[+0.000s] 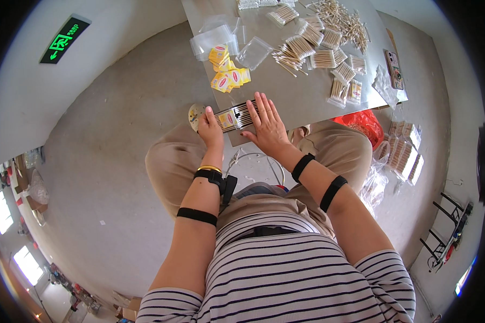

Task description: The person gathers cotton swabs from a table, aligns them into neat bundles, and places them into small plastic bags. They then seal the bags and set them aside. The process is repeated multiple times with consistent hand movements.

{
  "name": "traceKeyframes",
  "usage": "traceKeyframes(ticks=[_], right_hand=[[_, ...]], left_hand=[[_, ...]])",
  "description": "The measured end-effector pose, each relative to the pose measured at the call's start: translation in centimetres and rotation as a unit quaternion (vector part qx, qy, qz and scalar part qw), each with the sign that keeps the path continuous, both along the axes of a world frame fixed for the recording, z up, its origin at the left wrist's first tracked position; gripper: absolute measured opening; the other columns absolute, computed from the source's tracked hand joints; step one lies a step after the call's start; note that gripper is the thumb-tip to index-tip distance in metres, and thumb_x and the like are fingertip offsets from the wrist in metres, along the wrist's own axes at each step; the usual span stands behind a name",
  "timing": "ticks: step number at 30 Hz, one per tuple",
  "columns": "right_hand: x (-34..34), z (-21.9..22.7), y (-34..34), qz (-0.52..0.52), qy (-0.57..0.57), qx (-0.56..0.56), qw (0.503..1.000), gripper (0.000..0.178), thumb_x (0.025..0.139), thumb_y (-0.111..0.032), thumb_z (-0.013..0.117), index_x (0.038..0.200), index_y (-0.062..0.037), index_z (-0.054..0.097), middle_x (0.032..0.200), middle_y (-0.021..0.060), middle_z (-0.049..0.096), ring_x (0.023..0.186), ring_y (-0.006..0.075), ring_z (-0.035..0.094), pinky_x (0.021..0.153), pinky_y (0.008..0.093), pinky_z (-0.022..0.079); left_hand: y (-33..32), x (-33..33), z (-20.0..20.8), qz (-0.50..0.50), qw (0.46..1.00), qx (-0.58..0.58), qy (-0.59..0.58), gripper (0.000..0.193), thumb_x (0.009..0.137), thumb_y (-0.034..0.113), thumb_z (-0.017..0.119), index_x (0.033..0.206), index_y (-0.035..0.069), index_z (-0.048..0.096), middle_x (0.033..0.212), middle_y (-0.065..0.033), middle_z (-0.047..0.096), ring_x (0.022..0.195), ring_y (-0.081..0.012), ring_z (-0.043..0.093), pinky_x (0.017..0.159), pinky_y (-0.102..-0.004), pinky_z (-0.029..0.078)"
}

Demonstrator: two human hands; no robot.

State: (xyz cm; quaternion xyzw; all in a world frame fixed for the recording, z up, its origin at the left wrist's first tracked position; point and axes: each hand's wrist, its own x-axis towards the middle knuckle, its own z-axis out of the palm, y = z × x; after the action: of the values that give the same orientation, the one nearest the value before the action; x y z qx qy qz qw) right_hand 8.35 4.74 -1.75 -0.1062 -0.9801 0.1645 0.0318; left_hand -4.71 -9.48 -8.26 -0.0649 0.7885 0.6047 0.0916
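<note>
A flat clear packet with dark-and-light stripes like a row of thin sticks and a yellow label card lies at the table's near corner. My left hand grips its left end, thumb on top. My right hand lies flat over its right end, fingers stretched out. Just beyond the packet are yellow printed cards in a loose stack. Behind them sit clear plastic bags, and one single bag lies beside these.
Bundles of cotton swabs and a loose swab heap cover the table's far right. A phone lies at its right edge. A red bag and stacked swab packs stand right of my knee. A pale speckled disc is left of the corner.
</note>
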Motion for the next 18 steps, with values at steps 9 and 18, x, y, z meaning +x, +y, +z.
traceKeyframes(ticks=[9,18], right_hand=[[0.0,0.3,0.2,-0.008,-0.004,0.011,1.0,0.083,0.102,-0.047,0.059,0.167,-0.0072,0.027,0.174,0.0213,0.02,0.163,0.0346,0.018,0.133,0.0477,0.015],[0.1,-0.2,0.4,-0.02,0.008,0.019,1.0,0.076,0.104,-0.042,0.057,0.167,-0.011,0.028,0.175,0.0179,0.021,0.163,0.0321,0.019,0.133,0.0471,0.016]], left_hand=[[-1.6,-0.3,1.7,-0.066,0.997,-0.031,-0.008,0.048,0.106,0.05,0.063,0.107,0.002,0.065,0.094,-0.0106,0.07,0.085,-0.0207,0.064,0.08,-0.0363,0.052],[-1.9,1.0,8.0,-0.377,0.838,-0.237,0.315,0.068,0.085,0.037,0.082,0.144,0.015,0.055,0.152,-0.0138,0.05,0.145,-0.0374,0.042,0.119,-0.0621,0.027]])
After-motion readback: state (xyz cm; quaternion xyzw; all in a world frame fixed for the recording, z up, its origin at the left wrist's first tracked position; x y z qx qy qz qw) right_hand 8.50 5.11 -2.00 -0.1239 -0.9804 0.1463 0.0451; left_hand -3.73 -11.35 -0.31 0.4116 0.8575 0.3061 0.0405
